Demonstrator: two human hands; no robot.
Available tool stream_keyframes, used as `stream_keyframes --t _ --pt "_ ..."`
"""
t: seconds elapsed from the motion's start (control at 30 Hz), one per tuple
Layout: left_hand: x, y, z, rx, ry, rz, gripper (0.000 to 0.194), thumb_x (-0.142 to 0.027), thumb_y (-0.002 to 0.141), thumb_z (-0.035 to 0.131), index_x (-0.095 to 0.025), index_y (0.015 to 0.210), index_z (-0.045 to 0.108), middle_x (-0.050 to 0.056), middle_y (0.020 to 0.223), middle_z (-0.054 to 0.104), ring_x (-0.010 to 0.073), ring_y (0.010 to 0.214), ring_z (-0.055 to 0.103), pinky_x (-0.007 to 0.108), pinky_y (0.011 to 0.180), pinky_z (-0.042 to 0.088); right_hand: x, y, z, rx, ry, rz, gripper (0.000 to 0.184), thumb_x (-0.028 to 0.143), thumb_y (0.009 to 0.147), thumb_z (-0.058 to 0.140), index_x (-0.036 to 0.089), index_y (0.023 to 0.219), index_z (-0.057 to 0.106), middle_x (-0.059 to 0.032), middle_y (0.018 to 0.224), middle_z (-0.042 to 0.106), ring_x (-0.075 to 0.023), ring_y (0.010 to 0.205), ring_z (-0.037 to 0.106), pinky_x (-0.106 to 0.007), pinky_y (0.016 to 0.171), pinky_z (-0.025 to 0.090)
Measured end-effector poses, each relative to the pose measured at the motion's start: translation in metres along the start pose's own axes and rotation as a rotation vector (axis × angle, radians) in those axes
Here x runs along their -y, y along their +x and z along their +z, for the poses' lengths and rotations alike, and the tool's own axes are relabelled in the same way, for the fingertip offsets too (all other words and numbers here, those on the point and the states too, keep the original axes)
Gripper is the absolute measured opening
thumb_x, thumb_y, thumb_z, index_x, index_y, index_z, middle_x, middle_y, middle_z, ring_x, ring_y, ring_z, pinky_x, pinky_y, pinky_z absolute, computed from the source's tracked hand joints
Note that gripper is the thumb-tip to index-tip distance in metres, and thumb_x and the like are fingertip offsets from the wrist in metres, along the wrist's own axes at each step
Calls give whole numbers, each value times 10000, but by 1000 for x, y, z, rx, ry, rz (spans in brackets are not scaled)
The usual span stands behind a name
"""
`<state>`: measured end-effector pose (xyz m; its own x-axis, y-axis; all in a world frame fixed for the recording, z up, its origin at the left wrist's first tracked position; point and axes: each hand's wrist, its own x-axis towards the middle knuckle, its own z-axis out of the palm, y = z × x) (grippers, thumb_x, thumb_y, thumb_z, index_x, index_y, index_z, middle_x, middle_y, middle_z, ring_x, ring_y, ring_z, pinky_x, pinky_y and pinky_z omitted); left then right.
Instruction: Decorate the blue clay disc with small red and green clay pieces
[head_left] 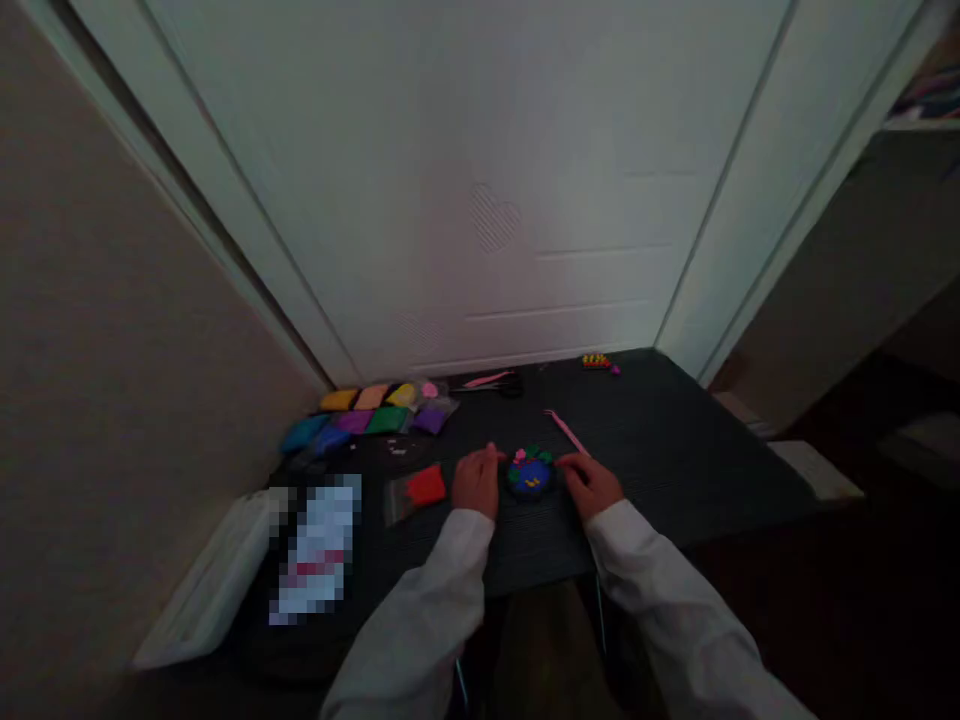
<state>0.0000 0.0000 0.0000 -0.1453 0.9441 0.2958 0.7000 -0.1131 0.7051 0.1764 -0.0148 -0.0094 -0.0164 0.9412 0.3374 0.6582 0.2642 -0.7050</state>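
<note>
A small round piece of modelling clay (531,478) lies on the dark table, blue in the middle, with green, pink and yellow bits on top. My left hand (476,483) is at its left side, fingers curled and thumb on top, the tips pointing towards the rim. On the other side, my right hand (592,487) has its fingers pinched together close to the clay's right edge. Whether either hand touches the clay or holds a small bit is too dark to make out. A pink tweezer-like tool (568,432) lies just beyond my right hand.
Left of my left hand lies a bag of red clay (426,486). Several coloured clay packs (388,419) sit at the back left, with scissors (510,385) beside them. A small yellow-and-red object (595,361) stands near the white panel (585,220) behind the table.
</note>
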Motion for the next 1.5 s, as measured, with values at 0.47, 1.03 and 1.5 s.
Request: stream_keyframes --t 0.47,1.03,1.5 --pt "3 -3 2 -19 34 -70 501 -402 840 222 -186 722 658 29 825 643 155 851 557 298 809 400 -4 -3 3 110 75 -34 191 158 701 459 196 783 627 -21 746 610 -146 686 541 -264 646 405" --pt "-1 -4 6 -6 39 -80 512 -428 834 222 -187 763 669 37 851 646 171 885 539 298 821 374 -26 8 -23 253 548 205 190 319 669 571 181 785 629 23 604 524 -87 525 421 -228 491 316" --pt "1 -3 7 2 77 1 530 -434 836 218 -181 736 672 51 800 663 174 833 567 291 794 385 -39 14 -13 106 809 300 183 290 628 590 168 762 610 51 478 451 -50 406 349 -214 402 232"
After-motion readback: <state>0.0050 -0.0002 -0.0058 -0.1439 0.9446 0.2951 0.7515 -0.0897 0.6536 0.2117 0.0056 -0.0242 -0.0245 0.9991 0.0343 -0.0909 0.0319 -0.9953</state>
